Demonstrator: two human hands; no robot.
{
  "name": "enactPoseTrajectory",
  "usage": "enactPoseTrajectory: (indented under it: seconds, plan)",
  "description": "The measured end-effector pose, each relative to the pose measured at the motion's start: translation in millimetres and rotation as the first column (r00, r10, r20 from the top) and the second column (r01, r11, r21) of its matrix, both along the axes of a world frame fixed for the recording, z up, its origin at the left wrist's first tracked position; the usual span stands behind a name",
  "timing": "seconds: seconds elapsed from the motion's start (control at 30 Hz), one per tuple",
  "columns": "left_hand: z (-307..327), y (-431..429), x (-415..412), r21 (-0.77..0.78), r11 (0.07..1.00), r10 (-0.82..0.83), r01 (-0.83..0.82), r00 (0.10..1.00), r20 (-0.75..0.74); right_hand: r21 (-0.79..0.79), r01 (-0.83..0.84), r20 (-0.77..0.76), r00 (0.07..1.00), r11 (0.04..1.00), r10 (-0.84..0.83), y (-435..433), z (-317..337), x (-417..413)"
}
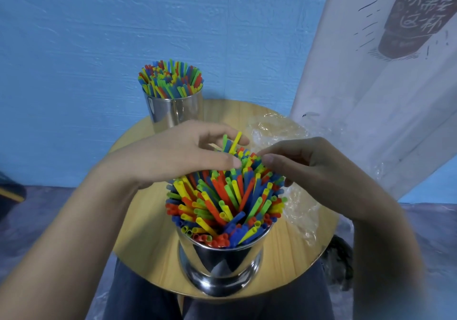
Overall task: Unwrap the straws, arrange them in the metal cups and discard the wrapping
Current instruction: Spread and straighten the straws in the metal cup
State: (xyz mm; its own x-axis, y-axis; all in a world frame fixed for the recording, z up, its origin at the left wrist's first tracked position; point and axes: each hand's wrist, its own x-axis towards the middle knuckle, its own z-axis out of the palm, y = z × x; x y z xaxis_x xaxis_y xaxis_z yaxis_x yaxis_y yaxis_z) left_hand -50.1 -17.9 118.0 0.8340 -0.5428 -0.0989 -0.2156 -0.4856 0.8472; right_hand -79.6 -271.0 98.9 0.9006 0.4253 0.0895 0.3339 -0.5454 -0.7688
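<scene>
We judge the straws [222, 203] to be very light, thin plastic tubes, stiff along their length but easy to kink or crush if we squeeze hard, and smooth enough to slide against each other; packed loosely as they are in the near metal cup [220, 265], pulling one may drag its neighbours, so we would take a straw near its top end with a gentle pinch and move it along its own line. Their long axes run roughly upright out of the cup, open ends toward us, fanning outward from the middle, and a yellow straw [234, 143] stands higher than the rest at the far side, tilted a little to the right. Our left hand [178, 153] lies over the far rim with fingers nearly straight, forefinger and thumb on either side of that raised straw but apart, not clamping it. Our right hand [321, 171] has its fingers curled, tips at the straw tops; we cannot tell whether it pinches anything. The far metal cup [174, 111] is already full, and the clear wrapping [277, 131] lies on the round table [138, 223]
</scene>
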Motion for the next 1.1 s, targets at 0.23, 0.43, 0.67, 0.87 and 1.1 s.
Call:
enactPoseTrajectory:
  seconds: [0.23,0.43,0.67,0.87,1.1]
  plan:
    - [12.0,-5.1,14.1,0.047,0.988,-0.14,0.145,0.986,-0.095,0.055,0.006,0.0,1.0,0.998,-0.006,2.6,-2.9,-1.8]
    - [12.6,-11.8,18.0,0.18,0.965,-0.175,0.191,0.979,-0.102,0.115,0.0,-0.009,1.0,0.993,0.001,3.2,-3.7,-0.9]
    - [2.3,-12.5,13.0,0.093,0.995,-0.019,0.025,0.998,-0.06,0.131,0.023,-0.005,1.0,0.991,-0.023,2.6,-5.2,-0.2]
    - [3.2,-9.6,9.3,0.149,0.985,0.094,-0.084,0.994,-0.057,0.164,0.032,-0.011,0.999,0.986,-0.03,4.1,-8.4,0.9]
    - [3.6,-4.2,6.9,0.131,0.985,0.125,-0.109,0.985,-0.118,0.154,0.031,-0.003,1.0,0.988,-0.031,4.9,-10.2,0.8]
